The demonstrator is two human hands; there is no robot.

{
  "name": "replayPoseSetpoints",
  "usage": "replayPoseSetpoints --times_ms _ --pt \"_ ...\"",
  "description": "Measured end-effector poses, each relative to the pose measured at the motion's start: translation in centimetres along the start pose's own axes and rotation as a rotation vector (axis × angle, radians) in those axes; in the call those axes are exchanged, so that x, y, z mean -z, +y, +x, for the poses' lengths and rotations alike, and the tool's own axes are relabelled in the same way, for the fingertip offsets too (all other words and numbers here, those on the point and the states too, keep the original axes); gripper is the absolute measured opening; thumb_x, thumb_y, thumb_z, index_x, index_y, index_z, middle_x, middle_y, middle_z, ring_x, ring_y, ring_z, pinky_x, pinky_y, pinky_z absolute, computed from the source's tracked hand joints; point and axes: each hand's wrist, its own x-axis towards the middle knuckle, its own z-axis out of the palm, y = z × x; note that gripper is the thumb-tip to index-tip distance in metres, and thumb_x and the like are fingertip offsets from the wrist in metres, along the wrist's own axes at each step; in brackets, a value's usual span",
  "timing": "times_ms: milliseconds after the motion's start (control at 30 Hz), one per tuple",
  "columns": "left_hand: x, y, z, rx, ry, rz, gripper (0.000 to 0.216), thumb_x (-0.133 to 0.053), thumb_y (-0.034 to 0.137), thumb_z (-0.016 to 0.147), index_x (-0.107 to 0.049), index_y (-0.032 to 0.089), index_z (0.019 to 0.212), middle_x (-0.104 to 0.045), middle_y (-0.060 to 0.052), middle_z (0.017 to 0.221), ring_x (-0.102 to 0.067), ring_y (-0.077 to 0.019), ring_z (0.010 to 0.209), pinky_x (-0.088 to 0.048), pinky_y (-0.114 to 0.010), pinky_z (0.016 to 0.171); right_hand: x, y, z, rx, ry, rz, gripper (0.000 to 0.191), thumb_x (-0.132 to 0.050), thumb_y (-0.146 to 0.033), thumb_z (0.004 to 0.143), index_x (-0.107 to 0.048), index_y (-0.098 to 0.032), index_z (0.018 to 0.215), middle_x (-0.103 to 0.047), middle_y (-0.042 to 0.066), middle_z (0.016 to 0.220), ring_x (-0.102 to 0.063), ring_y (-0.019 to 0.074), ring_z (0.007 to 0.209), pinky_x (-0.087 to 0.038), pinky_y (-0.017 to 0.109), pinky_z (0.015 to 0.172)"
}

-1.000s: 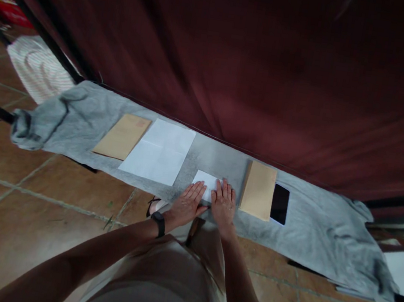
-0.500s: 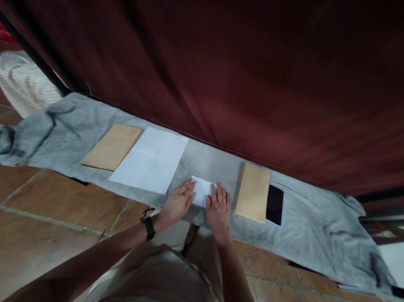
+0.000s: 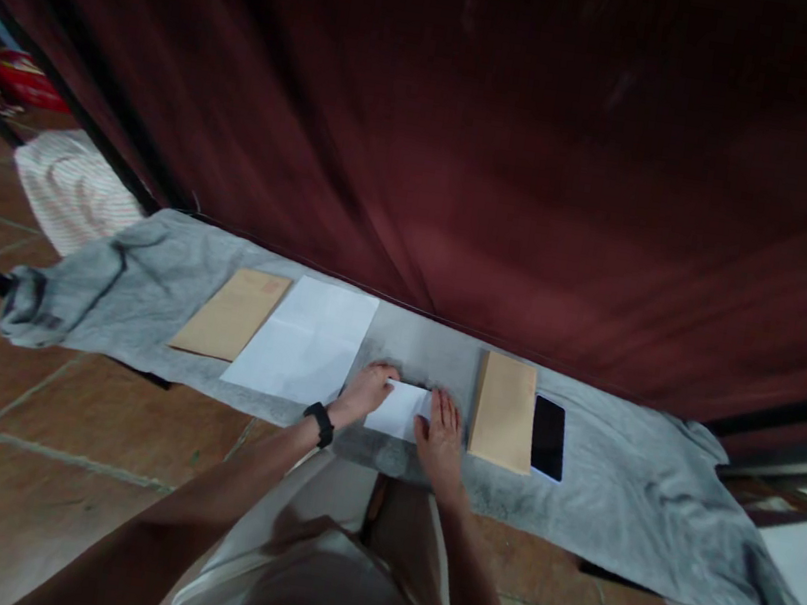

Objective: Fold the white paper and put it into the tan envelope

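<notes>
A small folded sheet of white paper (image 3: 399,409) lies on the grey cloth in front of me. My left hand (image 3: 366,390) is at its upper left corner, with the fingers curled in and closed on the paper's edge. On the other side, my right hand (image 3: 441,437) rests flat, its fingers stretched out over the right edge of the paper. Left of my hands lies a large white sheet (image 3: 307,339) with a faint crease across it. A stack of brown envelopes (image 3: 506,411) is close to the right of my right hand.
Another brown envelope (image 3: 231,314) lies left of the large sheet. A dark-screened phone (image 3: 548,437) sits beside the right-hand envelopes. The grey cloth (image 3: 632,499) covers a narrow bench. Behind it hangs a dark red curtain (image 3: 424,164); tiled floor (image 3: 43,481) shows below.
My left hand has gone from lying flat to curling at the paper's upper left corner. My right hand stays flat at the right edge. The view has shifted slightly.
</notes>
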Motion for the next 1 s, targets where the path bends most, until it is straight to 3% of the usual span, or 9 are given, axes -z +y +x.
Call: replayPoseSetpoints --times_ms 100,200,333,500,600,800,1000 --pt "2.2 1.3 0.3 -0.039 0.073 -0.070 0.021 -0.052 0.011 0.091 -0.071 0.020 0.094 -0.074 -0.004 0.096 -0.069 -0.0188 0.092 -0.055 -0.031 0.085 1.9 0.5 2.2 -0.017 0.027 0.064 0.044 -0.045 -0.021 0.099 -0.056 -0.013 0.141 -0.069 0.015 0.126 -0.059 0.0263 0.121 -0.038 0.049 0.114" --pt "4.2 2.5 -0.6 -0.144 0.232 -0.114 0.019 -0.050 0.019 0.098 -0.069 0.021 0.096 -0.073 -0.005 0.102 -0.066 -0.0195 0.101 -0.052 -0.034 0.093 4.6 1.2 4.2 0.003 0.111 0.160 0.035 -0.043 -0.021 0.101 -0.071 -0.021 0.121 -0.072 0.010 0.108 -0.063 0.0246 0.106 -0.045 0.045 0.107" --pt "4.3 2.0 -3.6 -0.303 0.239 -0.016 0.024 -0.046 0.021 0.101 -0.070 0.023 0.102 -0.071 -0.006 0.118 -0.061 -0.0208 0.113 -0.047 -0.041 0.102 6.3 1.5 3.6 0.086 0.183 0.186 0.036 -0.044 -0.018 0.099 -0.073 -0.024 0.120 -0.070 0.010 0.114 -0.061 0.0258 0.113 -0.048 0.045 0.104" --pt "0.6 -0.4 -8.1 -0.383 0.074 0.072 0.021 -0.053 0.012 0.096 -0.070 0.023 0.099 -0.070 -0.004 0.123 -0.062 -0.0199 0.115 -0.050 -0.040 0.103 4.0 1.0 -2.3 0.192 0.005 0.139 0.046 -0.043 -0.005 0.092 -0.071 -0.026 0.122 -0.072 0.005 0.118 -0.064 0.0224 0.114 -0.037 0.050 0.118" --pt "-1.1 -1.2 -9.7 -0.407 0.026 0.067 0.027 -0.055 0.006 0.092 -0.069 0.023 0.108 -0.071 -0.004 0.125 -0.063 -0.0187 0.120 -0.048 -0.039 0.110 2.6 0.7 -4.7 0.187 -0.034 0.164 0.047 -0.043 -0.006 0.090 -0.071 -0.024 0.122 -0.071 0.006 0.127 -0.063 0.0228 0.120 -0.040 0.048 0.117" --pt "-1.0 -1.2 -9.5 -0.389 0.005 0.007 0.034 -0.050 0.002 0.092 -0.068 0.022 0.113 -0.070 -0.004 0.130 -0.062 -0.0168 0.125 -0.048 -0.037 0.113 1.5 -1.2 -3.2 0.158 -0.043 0.189 0.044 -0.039 -0.016 0.100 -0.062 -0.022 0.137 -0.063 0.008 0.142 -0.056 0.0229 0.134 -0.048 0.044 0.110" --pt "-0.3 -0.9 -10.4 -0.372 -0.044 0.023 0.051 -0.046 -0.003 0.086 -0.065 0.022 0.126 -0.066 -0.004 0.139 -0.058 -0.0151 0.132 -0.044 -0.038 0.118 -0.1 -3.2 -2.3 0.181 -0.060 0.052 0.046 -0.039 -0.026 0.105 -0.050 -0.018 0.149 -0.048 0.014 0.156 -0.044 0.0286 0.145 -0.040 0.053 0.116"
